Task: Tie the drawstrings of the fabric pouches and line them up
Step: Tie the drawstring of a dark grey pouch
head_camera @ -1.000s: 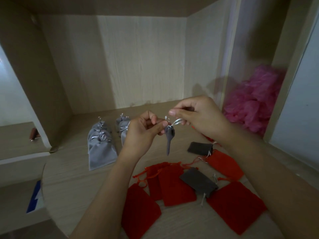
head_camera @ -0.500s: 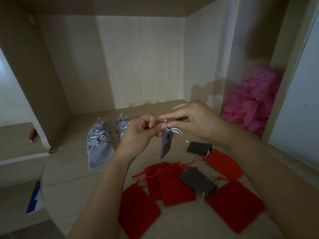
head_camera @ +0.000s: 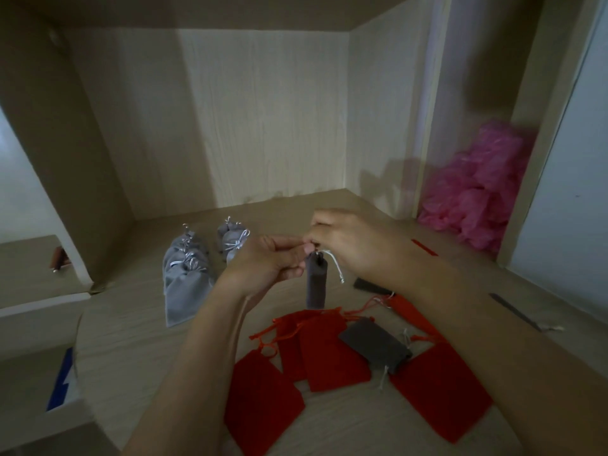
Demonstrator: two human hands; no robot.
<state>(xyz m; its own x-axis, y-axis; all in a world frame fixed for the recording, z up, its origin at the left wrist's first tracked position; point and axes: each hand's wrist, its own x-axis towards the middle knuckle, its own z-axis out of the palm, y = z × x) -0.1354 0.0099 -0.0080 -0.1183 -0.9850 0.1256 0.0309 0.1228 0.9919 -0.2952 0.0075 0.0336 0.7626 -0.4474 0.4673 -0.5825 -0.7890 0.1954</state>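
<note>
1. Dark grey fabric pouch (head_camera: 316,284) hangs above the pale wooden desk (head_camera: 131,340), its long axis upright and its gathered neck at the top between both hands.
2. The left hand (head_camera: 266,261) pinches the neck from the left with curled fingers.
3. The right hand (head_camera: 352,245) pinches the thin white drawstring (head_camera: 335,268) at the neck. The loose end trails down and to the right.
4. The knot looks unfinished, so tightening probably calls for a sideways pull, each hand drawing away from the neck.
5. Tied light grey pouches (head_camera: 187,278) cluster far left, nearer the left hand.
6. Flat red pouches (head_camera: 332,350) wait untied, near.
</note>
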